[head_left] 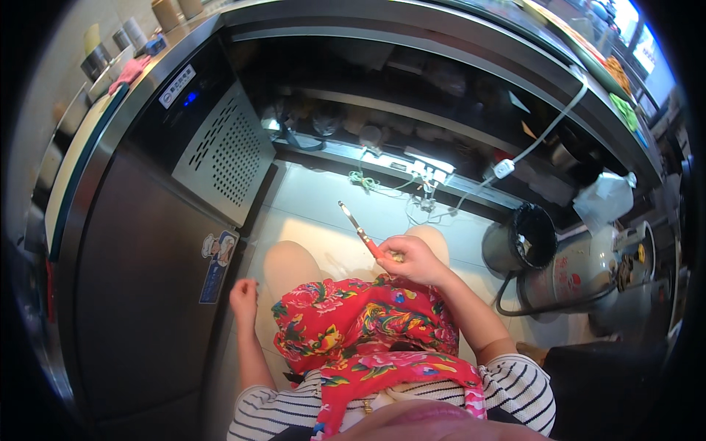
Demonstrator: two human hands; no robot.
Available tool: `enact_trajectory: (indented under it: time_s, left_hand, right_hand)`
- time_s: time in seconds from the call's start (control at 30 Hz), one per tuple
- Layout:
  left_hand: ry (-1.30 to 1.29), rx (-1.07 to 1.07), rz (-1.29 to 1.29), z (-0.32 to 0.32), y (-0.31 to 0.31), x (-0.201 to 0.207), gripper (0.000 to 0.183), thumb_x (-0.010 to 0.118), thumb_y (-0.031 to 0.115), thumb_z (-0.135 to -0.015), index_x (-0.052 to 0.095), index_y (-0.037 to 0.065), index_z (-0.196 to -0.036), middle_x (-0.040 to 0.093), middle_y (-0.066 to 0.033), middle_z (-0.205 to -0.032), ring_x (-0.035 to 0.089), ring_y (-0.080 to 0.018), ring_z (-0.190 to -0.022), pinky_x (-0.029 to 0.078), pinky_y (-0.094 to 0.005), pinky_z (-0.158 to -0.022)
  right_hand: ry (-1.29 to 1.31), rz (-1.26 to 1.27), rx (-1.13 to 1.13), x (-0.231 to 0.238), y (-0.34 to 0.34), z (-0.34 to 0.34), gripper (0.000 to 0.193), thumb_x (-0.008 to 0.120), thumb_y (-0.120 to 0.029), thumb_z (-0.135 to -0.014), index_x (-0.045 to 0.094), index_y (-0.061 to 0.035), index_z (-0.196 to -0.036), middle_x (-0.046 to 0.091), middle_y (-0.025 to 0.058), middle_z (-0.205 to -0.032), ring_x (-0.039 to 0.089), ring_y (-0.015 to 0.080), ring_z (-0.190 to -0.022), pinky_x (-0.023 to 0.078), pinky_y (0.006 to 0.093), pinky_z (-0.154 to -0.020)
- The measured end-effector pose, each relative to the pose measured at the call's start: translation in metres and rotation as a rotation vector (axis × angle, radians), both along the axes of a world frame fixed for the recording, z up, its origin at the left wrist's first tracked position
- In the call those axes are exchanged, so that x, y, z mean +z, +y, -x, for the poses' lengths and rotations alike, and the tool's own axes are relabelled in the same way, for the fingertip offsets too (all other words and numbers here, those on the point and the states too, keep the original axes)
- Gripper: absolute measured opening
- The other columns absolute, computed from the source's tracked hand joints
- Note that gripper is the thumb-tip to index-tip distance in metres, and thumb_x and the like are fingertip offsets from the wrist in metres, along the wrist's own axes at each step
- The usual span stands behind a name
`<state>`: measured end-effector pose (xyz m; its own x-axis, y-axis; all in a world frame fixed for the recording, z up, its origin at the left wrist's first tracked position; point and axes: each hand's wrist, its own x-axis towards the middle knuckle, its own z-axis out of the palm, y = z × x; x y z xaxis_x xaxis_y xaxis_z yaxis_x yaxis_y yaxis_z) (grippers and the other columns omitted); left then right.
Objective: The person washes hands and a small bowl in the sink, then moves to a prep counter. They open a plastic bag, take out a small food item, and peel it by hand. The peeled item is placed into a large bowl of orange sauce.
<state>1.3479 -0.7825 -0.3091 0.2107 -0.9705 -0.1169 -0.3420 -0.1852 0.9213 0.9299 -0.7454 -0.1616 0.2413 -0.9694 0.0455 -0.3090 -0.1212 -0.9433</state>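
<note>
My right hand is closed around a slim tool with a red handle and a narrow metal shaft. It is raised above my lap, its dark tip pointing away and to the left. A small yellowish bit shows at my right fingers; I cannot make out what it is. My left hand hangs beside my left knee, near the dark cabinet front, its fingers curled in and nothing visible in them. A red flowered apron covers my lap.
A steel-topped fridge cabinet stands at left. Ahead, under a counter, run dark shelves, with power strips and tangled cables along the floor edge. A black-lined bin, a gas cylinder with a hose and a plastic bag are at right.
</note>
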Motion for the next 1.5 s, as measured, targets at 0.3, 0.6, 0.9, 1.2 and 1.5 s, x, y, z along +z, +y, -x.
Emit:
enact_trajectory:
  time_s: [0.3, 0.6, 0.9, 1.2, 1.5]
  left_hand:
    - [0.467, -0.671, -0.127, 0.2, 0.0, 0.133, 0.024, 0.051, 0.018, -0.098, 0.061, 0.004, -0.115, 0.064, -0.0037, -0.086, 0.043, -0.0026, -0.052, 0.036, -0.0174, -0.047]
    - [0.696, -0.721, -0.294, 0.246, -0.005, 0.109, 0.033, 0.055, 0.016, -0.096, 0.055, -0.001, -0.124, 0.065, -0.0041, -0.089, 0.047, -0.0027, -0.055, 0.036, -0.0173, -0.047]
    - [0.697, -0.504, -0.203, 0.301, -0.076, 0.116, 0.026, 0.055, 0.017, -0.096, 0.058, 0.001, -0.117, 0.063, 0.0007, -0.083, 0.051, -0.0024, -0.058, 0.038, -0.0163, -0.049]
    - [0.588, -0.661, -0.019, 0.344, -0.259, 0.139, 0.024, 0.057, 0.02, -0.091, 0.065, 0.0, -0.102, 0.067, -0.0032, -0.077, 0.048, -0.0037, -0.047, 0.035, -0.0176, -0.043]
    - [0.302, -0.307, -0.328, 0.364, -0.535, 0.126, 0.021, 0.054, 0.019, -0.092, 0.068, 0.004, -0.086, 0.069, -0.0073, -0.073, 0.053, -0.0104, -0.044, 0.038, -0.0179, -0.039]
  right_hand:
    - [-0.332, -0.179, 0.06, -0.024, 0.036, 0.017, 0.019, 0.061, -0.018, -0.092, 0.066, -0.0006, -0.099, 0.061, 0.0011, -0.076, 0.053, 0.0067, -0.068, 0.044, 0.025, -0.062]
    - [-0.407, -0.371, 0.104, -0.037, 0.014, 0.052, 0.024, 0.058, -0.024, -0.095, 0.067, -0.0045, -0.107, 0.053, -0.0037, -0.07, 0.041, 0.0042, -0.059, 0.036, 0.0212, -0.053]
    - [-0.184, -0.266, 0.035, -0.033, -0.08, 0.073, 0.028, 0.054, -0.027, -0.095, 0.066, -0.0019, -0.101, 0.061, 0.0, -0.075, 0.051, 0.0088, -0.066, 0.045, 0.0255, -0.062]
    - [-0.459, -0.371, -0.257, -0.054, -0.125, 0.102, 0.022, 0.054, -0.022, -0.096, 0.065, -0.008, -0.108, 0.054, -0.0037, -0.074, 0.044, 0.0045, -0.057, 0.038, 0.0202, -0.051]
    - [-0.442, -0.441, -0.162, -0.069, -0.142, 0.126, 0.022, 0.055, -0.016, -0.091, 0.063, -0.0061, -0.11, 0.058, -0.0017, -0.086, 0.051, 0.0062, -0.077, 0.044, 0.0223, -0.071]
